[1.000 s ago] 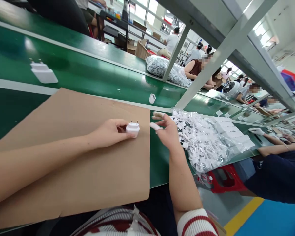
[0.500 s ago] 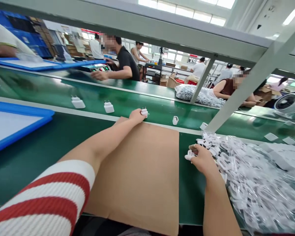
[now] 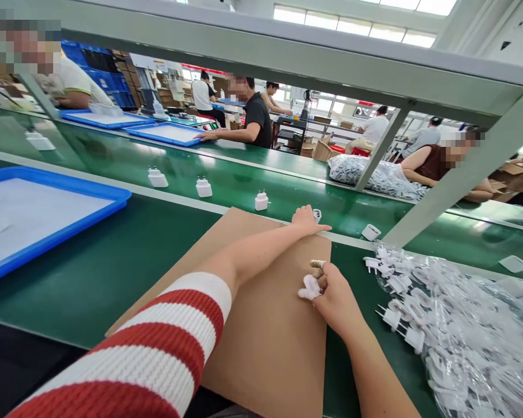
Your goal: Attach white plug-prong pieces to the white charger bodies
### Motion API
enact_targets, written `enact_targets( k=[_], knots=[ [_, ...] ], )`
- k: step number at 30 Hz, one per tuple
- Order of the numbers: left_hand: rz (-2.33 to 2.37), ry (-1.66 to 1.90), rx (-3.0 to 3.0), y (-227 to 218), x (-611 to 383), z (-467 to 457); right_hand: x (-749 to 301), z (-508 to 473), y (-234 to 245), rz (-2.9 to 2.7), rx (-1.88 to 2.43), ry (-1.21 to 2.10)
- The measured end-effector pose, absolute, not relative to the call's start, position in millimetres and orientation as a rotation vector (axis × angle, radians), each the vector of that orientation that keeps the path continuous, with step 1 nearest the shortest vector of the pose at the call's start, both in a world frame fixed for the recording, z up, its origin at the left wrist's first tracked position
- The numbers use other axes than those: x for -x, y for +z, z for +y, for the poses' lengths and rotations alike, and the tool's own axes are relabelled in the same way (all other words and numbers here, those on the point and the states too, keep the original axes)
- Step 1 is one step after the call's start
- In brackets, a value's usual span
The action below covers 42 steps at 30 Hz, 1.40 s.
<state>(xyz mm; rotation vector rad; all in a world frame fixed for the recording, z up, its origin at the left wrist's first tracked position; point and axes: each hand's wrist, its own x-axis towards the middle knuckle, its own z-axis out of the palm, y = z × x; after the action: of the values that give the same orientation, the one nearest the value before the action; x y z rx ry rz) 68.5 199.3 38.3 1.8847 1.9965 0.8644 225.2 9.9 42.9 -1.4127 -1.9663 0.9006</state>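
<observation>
My left hand (image 3: pixel 305 219) reaches over the far edge of the brown cardboard sheet (image 3: pixel 261 325). Its thumb sticks out to the right, and the fingers are apart beside a white plug charger (image 3: pixel 317 215), which they partly hide. Over the sheet's right side, my right hand (image 3: pixel 331 289) is closed with its fingertips together. White material (image 3: pixel 310 287) shows at those tips; whether it is finger covers or a held piece I cannot make out. Another white charger (image 3: pixel 261 201) stands on the green belt (image 3: pixel 230 200) left of my left hand, prongs up.
A clear bag of white chargers and cables (image 3: pixel 475 337) lies at right. A blue-rimmed tray (image 3: pixel 61 232) sits at left. A slanted grey post (image 3: pixel 457 168) and an overhead beam (image 3: pixel 261 52) frame the bench. Across the belt, a co-worker in black (image 3: pixel 257 119) touches another tray (image 3: pixel 169 133).
My left hand has let go of one charger, left standing on the belt, and moved right to another. My right hand has shifted left over the cardboard. The view has turned left.
</observation>
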Motion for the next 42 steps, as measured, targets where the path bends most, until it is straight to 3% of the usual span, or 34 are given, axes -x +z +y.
enact_targets(
  k=[9, 18, 26, 32, 42],
  knots=[
    [1.715, 0.912, -1.943, 47, -64, 173, -231, 21, 55, -1.222, 1.206, 1.349],
    [1.336, 0.901, -1.699, 34, -23, 22, -239, 16, 67, -1.153, 1.069, 1.550],
    [1.244, 0.953, -1.737, 8, -18, -14, -224, 7, 60, -1.551, 1.213, 1.123],
    [1.240, 0.888, -1.697, 7, -14, -7, -218, -4, 56, -2.129, 1.099, 0.428],
    [1.192, 0.901, -1.710, 10, -13, -5, -208, -5, 50, -2.406, 1.114, 0.145]
  ],
)
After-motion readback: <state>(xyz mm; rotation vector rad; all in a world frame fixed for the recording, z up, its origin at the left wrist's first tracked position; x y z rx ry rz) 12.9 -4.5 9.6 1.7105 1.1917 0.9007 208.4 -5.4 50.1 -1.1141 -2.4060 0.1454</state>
